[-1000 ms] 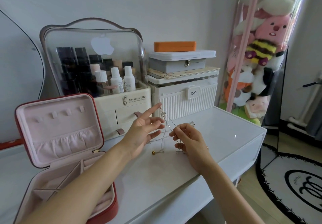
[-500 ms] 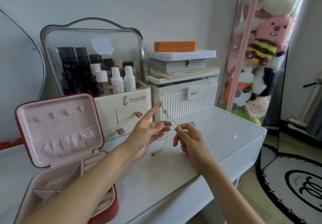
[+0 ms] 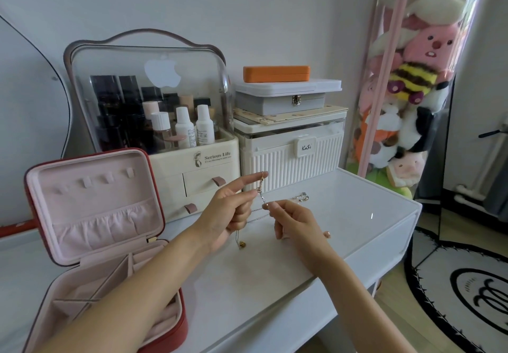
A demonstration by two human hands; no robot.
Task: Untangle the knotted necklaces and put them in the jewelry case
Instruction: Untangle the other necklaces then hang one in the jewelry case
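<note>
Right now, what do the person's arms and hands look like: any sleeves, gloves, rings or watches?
Both forearms are bare as far as the view shows, with no sleeve in sight. The left hand and right hand wear no gloves. No watch or bracelet shows on either wrist, and no ring is visible on the fingers that can be seen.

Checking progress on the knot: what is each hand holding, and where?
Both hold the tangled necklaces: the left hand has a chain hooked over its fingers, and the right hand pinches a chain just below.
</note>
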